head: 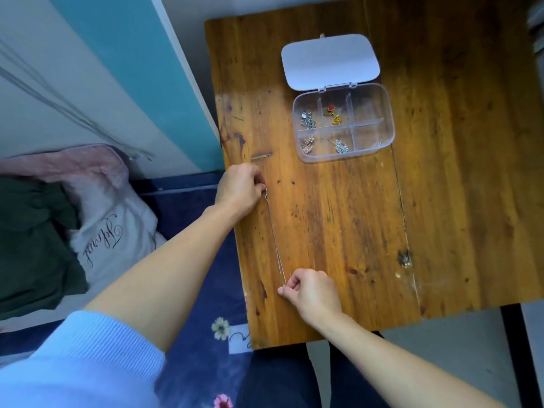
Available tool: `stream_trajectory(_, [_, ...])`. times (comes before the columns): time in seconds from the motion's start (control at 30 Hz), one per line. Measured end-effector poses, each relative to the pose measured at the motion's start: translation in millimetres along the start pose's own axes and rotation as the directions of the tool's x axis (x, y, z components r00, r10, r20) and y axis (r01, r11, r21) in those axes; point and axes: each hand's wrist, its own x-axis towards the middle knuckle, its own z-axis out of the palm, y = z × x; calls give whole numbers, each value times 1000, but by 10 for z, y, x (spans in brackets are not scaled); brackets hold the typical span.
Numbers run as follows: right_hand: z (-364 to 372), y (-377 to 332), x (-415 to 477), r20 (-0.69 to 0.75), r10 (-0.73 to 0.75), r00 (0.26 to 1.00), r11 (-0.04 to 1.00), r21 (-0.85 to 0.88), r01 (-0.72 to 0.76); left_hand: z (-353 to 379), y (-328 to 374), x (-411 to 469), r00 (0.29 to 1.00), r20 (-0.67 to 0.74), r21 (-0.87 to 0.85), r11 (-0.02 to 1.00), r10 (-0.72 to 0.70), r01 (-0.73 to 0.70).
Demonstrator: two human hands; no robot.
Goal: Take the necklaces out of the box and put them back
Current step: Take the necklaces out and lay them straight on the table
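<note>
A necklace chain (275, 240) stretches over the table (441, 201) between the hands, from the left hand (240, 189) farther out to the right hand (312, 293) nearer the person. Beyond both hands, to their right, sits the compartment box (369, 136), its lid (329, 61) lying open behind it. Necklaces (308, 119) lie in its left and middle compartments. Left of the left hand, off the table, a pillow (109, 219) lies on the bed

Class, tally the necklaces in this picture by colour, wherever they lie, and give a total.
Silver: 3 (stretched chain, top-left necklace, lower-middle pendant)
Gold with red: 1 (upper-middle necklace)
Rose-gold: 1 (lower-left necklace)
Total: 5
</note>
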Motion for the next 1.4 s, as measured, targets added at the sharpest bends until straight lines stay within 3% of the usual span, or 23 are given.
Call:
stream_trajectory(0.2, [-245,74,14,92,-66,994,995,-67,72,-50,-17,32,999,-46,2,1000,-1,1])
stream_trajectory(0.33, [-908,102,235,-119,-114,986,993,-30,112,-99,148,90,995,-93,-187,982,-47,29])
stream_trajectory(0.43, [-1558,38,521,-360,-130,924,987,38,154,-87,329,179,993,-77,-323,945,-84,55])
stream_trajectory(0.53, [-2060,-140,849,-446,-162,880,985,-25,169,-28,495,308,988,-30,-461,879,-152,121])
stream_trajectory(0.67, [-2273,-461,1253,-358,-250,899,960,-214,182,99,606,437,972,70,-560,798,-223,224])
stream_trajectory(0.8, [-2217,-591,1565,-243,-268,932,881,-453,134,152,601,459,965,78,-603,759,-250,245])
stream_trajectory(0.93, [-2165,-658,1636,-243,-377,894,848,-479,228,183,601,458,966,52,-622,749,-251,228])
stream_trajectory(1.1, [-2029,-715,1707,-123,-542,831,746,-525,409,201,594,435,971,48,-648,733,-233,208])
stream_trajectory(1.27, [-1999,-767,1819,-63,-595,801,636,-646,422,200,612,435,968,56,-652,725,-246,222])
stream_trajectory(1.4, [-1978,-760,1840,-67,-602,796,626,-658,419,199,618,424,965,67,-651,722,-253,234])
